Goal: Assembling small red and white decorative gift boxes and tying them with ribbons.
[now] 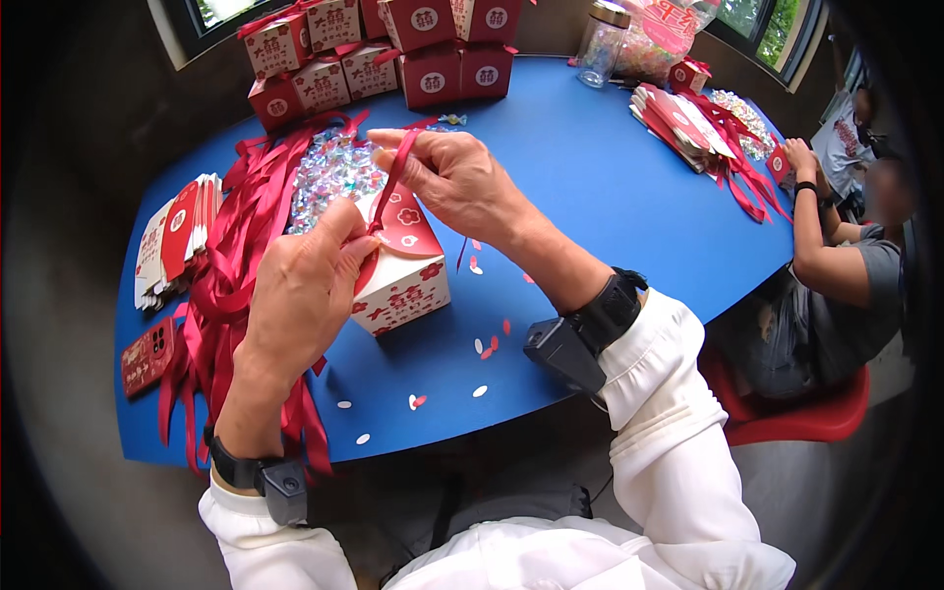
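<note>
A white and red gift box (405, 295) with a flower pattern stands on the blue table in front of me. Red ribbon (391, 187) rises from the top of the box. My left hand (313, 273) pinches it low, close against the lid. Further up and to the right, my right hand (447, 177) grips the ribbon between thumb and fingers and holds a length of it taut above the box. My left fingers cover part of the lid and of the ribbon there.
Loose red ribbons (233, 261) and shiny wrapped candies (339, 169) lie left. Flat folded boxes (179, 236) and a phone (148, 356) sit at the left edge. Finished boxes (430, 79) are stacked behind. A jar (601, 49) stands at the back. A co-worker (836, 236) sits right.
</note>
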{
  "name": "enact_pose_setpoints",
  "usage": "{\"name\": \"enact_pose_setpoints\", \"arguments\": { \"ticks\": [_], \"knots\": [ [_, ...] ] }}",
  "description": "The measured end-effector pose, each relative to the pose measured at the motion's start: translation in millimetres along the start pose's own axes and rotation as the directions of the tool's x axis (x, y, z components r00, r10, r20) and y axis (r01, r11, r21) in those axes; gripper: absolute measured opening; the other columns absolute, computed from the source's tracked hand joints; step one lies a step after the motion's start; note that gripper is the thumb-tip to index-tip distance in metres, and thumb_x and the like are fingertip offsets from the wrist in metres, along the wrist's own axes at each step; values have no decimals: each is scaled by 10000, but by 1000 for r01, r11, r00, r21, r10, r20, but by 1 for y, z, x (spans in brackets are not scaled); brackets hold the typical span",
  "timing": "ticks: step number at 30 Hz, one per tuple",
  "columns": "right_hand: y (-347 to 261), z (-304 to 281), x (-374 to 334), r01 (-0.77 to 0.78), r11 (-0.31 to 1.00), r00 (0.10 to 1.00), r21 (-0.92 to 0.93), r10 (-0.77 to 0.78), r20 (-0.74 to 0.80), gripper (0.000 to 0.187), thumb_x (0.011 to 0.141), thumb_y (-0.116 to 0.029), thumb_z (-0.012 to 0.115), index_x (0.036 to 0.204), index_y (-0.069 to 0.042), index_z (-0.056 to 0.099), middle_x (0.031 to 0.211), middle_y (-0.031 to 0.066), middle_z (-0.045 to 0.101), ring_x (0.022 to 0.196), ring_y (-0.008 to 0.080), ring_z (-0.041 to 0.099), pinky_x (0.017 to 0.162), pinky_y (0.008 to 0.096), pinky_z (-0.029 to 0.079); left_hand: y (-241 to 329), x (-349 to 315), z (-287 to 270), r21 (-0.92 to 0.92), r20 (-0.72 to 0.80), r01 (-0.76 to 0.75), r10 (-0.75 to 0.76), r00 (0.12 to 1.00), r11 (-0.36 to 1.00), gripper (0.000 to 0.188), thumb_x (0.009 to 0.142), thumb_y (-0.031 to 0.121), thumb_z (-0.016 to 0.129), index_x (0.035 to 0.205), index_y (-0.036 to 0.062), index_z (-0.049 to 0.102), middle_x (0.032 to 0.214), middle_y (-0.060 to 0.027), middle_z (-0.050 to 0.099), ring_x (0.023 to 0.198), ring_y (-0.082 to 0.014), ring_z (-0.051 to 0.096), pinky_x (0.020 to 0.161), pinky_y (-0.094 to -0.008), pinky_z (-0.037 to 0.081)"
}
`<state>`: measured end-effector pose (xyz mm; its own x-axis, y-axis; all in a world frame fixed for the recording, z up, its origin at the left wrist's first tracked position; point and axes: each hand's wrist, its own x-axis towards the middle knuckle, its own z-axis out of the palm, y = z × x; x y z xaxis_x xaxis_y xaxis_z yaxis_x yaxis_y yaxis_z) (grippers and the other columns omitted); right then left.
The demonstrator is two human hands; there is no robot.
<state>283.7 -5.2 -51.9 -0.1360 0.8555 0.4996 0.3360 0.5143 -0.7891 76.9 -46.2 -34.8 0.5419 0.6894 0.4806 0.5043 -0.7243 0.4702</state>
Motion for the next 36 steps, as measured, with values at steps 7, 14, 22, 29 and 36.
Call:
{"name": "enact_pose_setpoints", "arguments": {
  "ticks": [7,14,22,29,36],
  "knots": [
    [-1,-12,5,-74,897,928,437,-98,360,233,879,-201,765,983,7,764,962,89,742,928,145,687,870,303,566,-2,0,-5,-42,-52,-46,44,998,998,115,939,95,635,988,26,557,764,-186,676,690,-373,675,594,-437,497],
    [-6,-14,4,-55,936,875,347,-122,468,494,970,-463,629,826,0,723,809,38,697,771,108,620,690,272,525,-8,0,-11,-105,-29,78,-81,996,991,229,953,138,676,842,-18,550,686,-91,641,631,-134,619,575,-306,472],
    [-17,-11,-1,6,996,897,85,-43,439,458,993,-363,637,701,-13,684,724,6,676,659,79,587,598,266,499,-21,-1,-46,-723,495,562,-265,827,402,365,1041,259,474,992,-37,682,508,86,322,380,-12,238,342,-207,210],
    [-13,-12,2,136,985,909,-102,-83,410,310,943,-219,698,722,-2,699,657,42,665,598,79,581,554,262,485,-27,7,-39,-843,507,515,-88,857,155,439,988,68,385,1385,-67,517,490,57,367,366,-38,306,342,-201,266],
    [-24,-10,1,95,992,924,-86,-56,378,298,844,-234,806,716,18,711,615,74,651,536,102,571,515,283,471,-35,4,-15,-692,201,248,-149,968,678,357,1002,7,427,1298,-40,621,643,-12,614,432,-38,466,420,-179,348]
  ]
}}
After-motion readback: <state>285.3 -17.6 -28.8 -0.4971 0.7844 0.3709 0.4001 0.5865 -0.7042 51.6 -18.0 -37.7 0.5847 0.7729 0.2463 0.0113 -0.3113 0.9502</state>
